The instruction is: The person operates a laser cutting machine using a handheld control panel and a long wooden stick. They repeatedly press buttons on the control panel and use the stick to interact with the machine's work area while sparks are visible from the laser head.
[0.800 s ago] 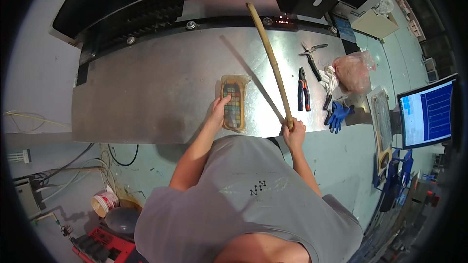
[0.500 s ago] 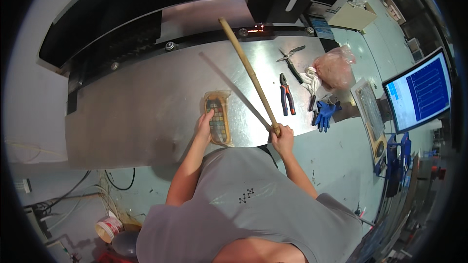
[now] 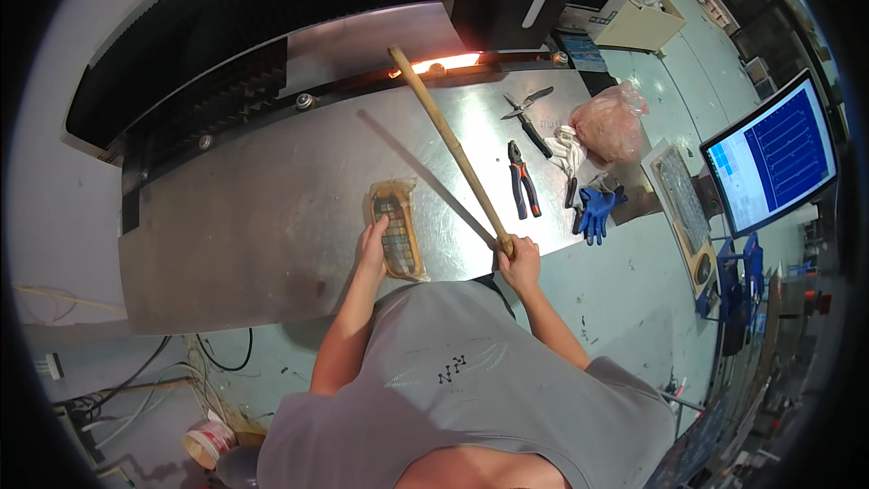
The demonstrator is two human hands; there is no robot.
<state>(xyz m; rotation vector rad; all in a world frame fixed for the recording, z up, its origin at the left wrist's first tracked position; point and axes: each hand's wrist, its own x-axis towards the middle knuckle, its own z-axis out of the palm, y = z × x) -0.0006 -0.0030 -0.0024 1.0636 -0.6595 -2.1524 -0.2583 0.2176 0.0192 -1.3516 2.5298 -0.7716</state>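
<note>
- I'm watching the right hand (image 3: pixel 522 263) wrapping its fingers round the bamboo stick's (image 3: pixel 450 145) near end.
- The left hand (image 3: pixel 372 250) is gripping the yellow remote (image 3: pixel 398 240) by the surface's (image 3: pixel 262 244) near edge, thumb on top, other fingers hidden.
- Pliers (image 3: pixel 516 159) are lying farther right.

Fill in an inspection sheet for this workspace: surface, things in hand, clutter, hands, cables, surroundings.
Surface: glossy metal tabletop, the stick's shadow across it.
Things in hand: wrapped keypad remote; bamboo stick.
Clutter: pliers, cutters, white cloth, blue glove, pink bag, at right.
Hands: left hand on the remote's left side, thumb on top; right hand around the stick's near end.
Cables: black cable below the tabletop, lower left.
Surroundings: lit monitor right; bucket lower left; bright glow beyond the tabletop.
</note>
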